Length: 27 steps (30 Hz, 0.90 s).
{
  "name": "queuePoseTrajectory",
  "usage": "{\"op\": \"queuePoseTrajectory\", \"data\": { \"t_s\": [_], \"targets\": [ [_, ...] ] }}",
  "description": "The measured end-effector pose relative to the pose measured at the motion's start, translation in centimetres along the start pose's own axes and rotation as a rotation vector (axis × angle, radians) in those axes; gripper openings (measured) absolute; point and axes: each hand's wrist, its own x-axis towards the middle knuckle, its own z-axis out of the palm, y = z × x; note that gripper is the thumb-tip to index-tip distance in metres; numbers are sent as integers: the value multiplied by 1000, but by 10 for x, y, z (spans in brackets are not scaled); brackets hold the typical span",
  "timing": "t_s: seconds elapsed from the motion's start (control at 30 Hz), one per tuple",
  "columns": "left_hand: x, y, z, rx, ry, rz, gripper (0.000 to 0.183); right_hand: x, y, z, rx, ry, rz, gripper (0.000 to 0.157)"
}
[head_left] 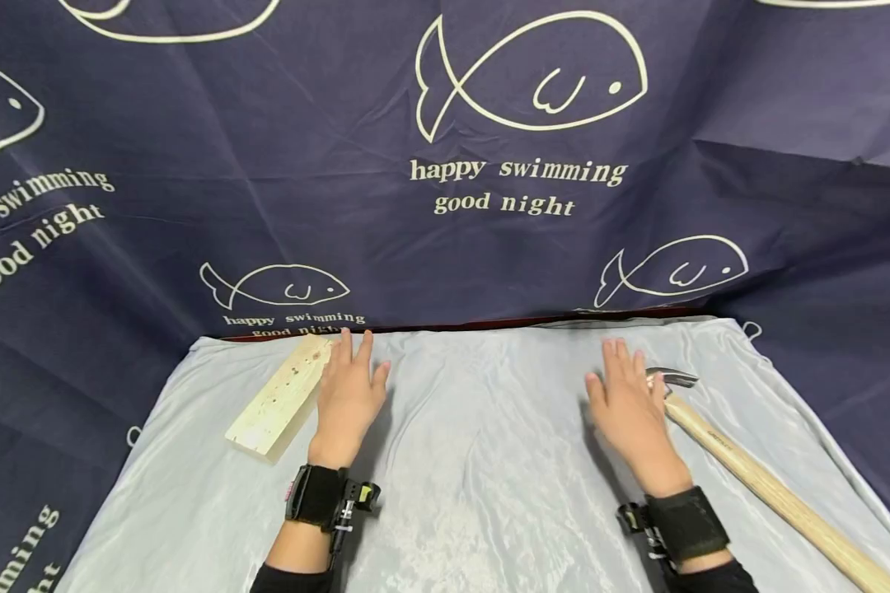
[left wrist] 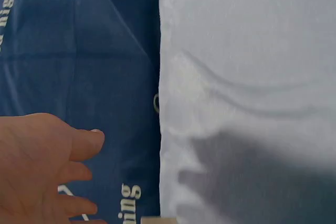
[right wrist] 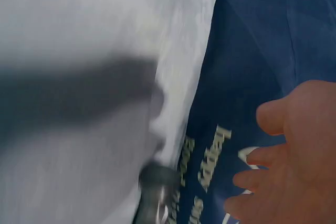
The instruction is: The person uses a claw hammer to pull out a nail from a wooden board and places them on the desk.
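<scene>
On the left of the table lies a pale wooden block (head_left: 278,399) with a few dark spots on its top. My left hand (head_left: 348,395) is just right of the block, fingers spread and holding nothing; it overlaps the block's far right edge in the head view. A claw hammer (head_left: 756,478) lies along the right side, its wooden handle running toward the near right corner. My right hand (head_left: 626,403) hovers left of the hammer head, fingers extended, and partly hides it. In the right wrist view the dark hammer head (right wrist: 157,187) shows below, blurred.
A light grey satin cloth (head_left: 475,461) with soft wrinkles covers the table. Behind and beside it hangs a dark blue curtain (head_left: 386,222) with white fish drawings and lettering. Each wrist wears a black strap with a small camera.
</scene>
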Motion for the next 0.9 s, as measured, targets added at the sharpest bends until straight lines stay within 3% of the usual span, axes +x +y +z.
{"op": "queuePoseTrajectory", "data": {
  "t_s": [0.23, 0.47, 0.7, 0.9],
  "targets": [
    [-5, -28, -21, -34, 18, -66, 62, -20, 52, -24, -60, 17, 30, 70],
    [-12, -59, -39, -44, -4, -148, 76, -41, 93, -37, -129, 20, 77, 75],
    [-19, -73, -43, -59, -47, -202, 94, -55, 117, -44, -162, -12, 147, 86],
    [-24, -83, -41, -67, -101, -247, 106, -62, 132, -44, -157, -2, 160, 80]
  ]
}}
